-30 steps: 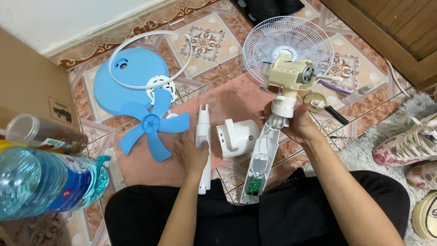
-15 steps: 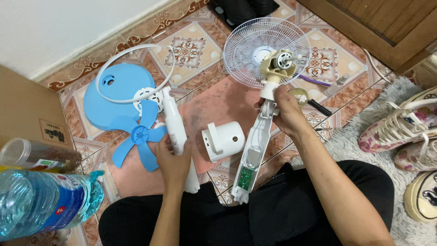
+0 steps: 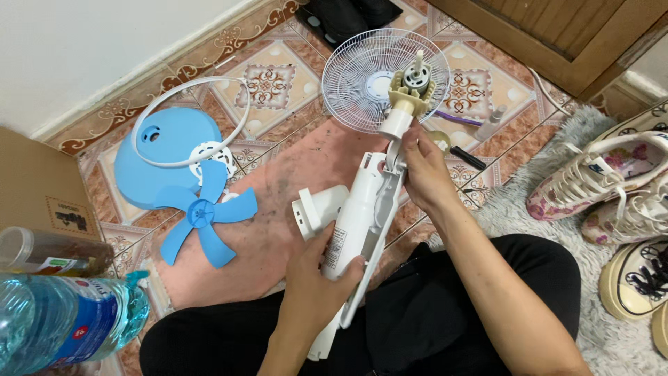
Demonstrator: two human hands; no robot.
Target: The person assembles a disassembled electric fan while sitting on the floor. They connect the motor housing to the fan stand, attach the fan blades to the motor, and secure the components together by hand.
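Note:
A white fan stand column (image 3: 363, 223) lies across my lap, with a white cover half fitted onto it. My left hand (image 3: 316, 275) grips the lower part of the column and cover. My right hand (image 3: 424, 174) holds the upper end, just below the beige motor housing (image 3: 409, 89). The bare motor shaft points away from me in front of the white wire grille (image 3: 362, 76). A short white cylindrical housing part (image 3: 314, 209) lies on the pink mat beside the column.
A blue fan blade (image 3: 205, 216), a blue round base (image 3: 156, 163) and a white ring (image 3: 188, 118) lie at left on the tiles. A screwdriver (image 3: 463, 157) lies right of the motor. Shoes (image 3: 612, 181) sit at right; a water bottle (image 3: 66, 320) and cardboard box (image 3: 35, 188) at left.
My left hand brought the white cover from the mat over to the stand column and now holds both together. My right hand stayed at the column's upper end.

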